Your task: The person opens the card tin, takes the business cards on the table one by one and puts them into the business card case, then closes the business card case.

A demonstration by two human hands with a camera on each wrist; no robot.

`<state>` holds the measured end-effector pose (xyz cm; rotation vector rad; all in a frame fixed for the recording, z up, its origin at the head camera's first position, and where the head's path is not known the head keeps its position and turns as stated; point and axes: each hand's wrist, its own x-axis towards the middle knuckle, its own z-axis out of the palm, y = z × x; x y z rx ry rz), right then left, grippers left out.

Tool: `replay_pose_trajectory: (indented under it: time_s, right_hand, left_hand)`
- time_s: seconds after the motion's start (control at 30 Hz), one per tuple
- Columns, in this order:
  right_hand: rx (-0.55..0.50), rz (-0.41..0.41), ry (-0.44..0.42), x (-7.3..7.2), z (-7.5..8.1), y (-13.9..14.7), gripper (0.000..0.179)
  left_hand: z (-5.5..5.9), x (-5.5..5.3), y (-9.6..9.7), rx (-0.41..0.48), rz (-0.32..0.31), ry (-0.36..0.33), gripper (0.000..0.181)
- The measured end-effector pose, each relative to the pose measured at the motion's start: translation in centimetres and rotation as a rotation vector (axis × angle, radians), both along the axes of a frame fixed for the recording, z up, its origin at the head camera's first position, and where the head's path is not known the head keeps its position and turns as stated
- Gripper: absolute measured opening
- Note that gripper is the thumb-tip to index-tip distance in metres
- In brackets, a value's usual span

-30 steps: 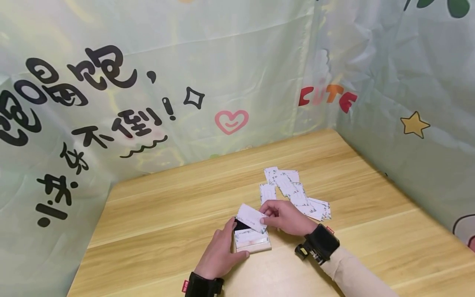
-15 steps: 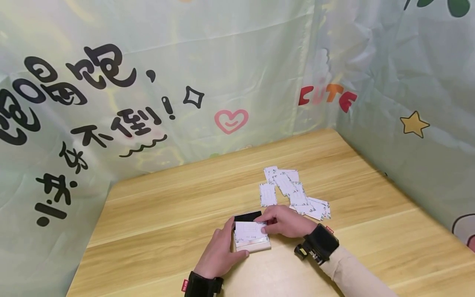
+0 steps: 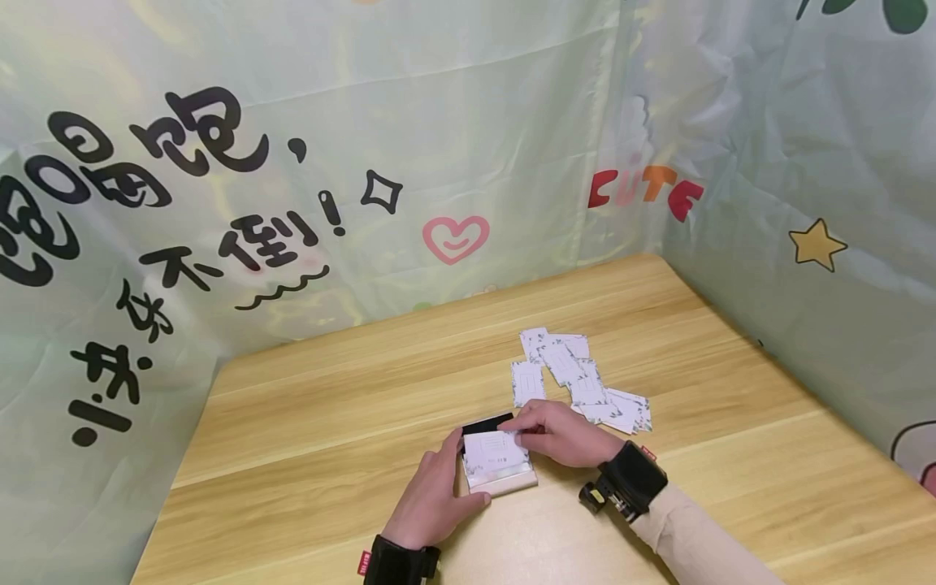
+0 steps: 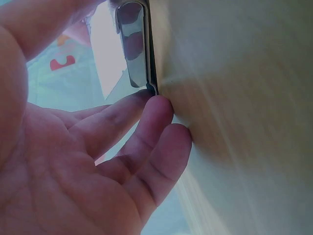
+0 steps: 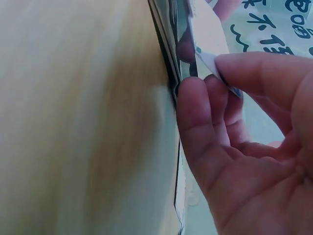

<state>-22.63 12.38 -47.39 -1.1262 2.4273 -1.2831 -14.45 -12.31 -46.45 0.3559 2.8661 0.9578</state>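
A silver metal card case (image 3: 512, 485) lies open on the table before me, its black inner side (image 3: 486, 425) showing at the far end. My left hand (image 3: 436, 496) grips the case from the left, thumb at the near edge and fingers at the far corner. In the left wrist view, its fingertips (image 4: 159, 110) touch the polished case (image 4: 134, 46). A white card (image 3: 491, 451) with a leafy border lies over the case's tray. My right hand (image 3: 563, 436) pinches that card at its right side; the right wrist view shows the card's corner (image 5: 208, 61) between thumb and fingers.
Several similar white cards (image 3: 559, 361) lie scattered and overlapping beyond my right hand on the wooden table (image 3: 329, 406). Printed cloth walls (image 3: 497, 138) stand at the table's back and right side.
The card in my right hand has come down from a slanted pose above the case and now lies squared over its tray. My left hand has stayed in place.
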Motion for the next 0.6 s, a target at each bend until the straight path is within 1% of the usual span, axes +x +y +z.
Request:
replay_pose_trajectory:
  time_s: [0.17, 0.27, 0.47, 0.6]
  right_hand:
    - [0.052, 0.010, 0.008, 0.13, 0.19, -0.04, 0.031]
    - [0.050, 0.001, -0.023, 0.19, 0.22, -0.10, 0.030]
    - [0.052, -0.001, -0.079, 0.25, 0.28, -0.11, 0.017]
    - [0.055, 0.009, -0.095, 0.28, 0.39, -0.02, 0.016]
  left_hand:
    - [0.06, -0.03, -0.04, -0.012, -0.001, 0.000, 0.096]
    - [0.08, 0.01, -0.04, -0.013, 0.002, 0.000, 0.096]
    - [-0.03, 0.13, -0.01, -0.021, 0.007, 0.003, 0.096]
    - [-0.05, 0.17, -0.02, -0.020, 0.006, 0.011, 0.096]
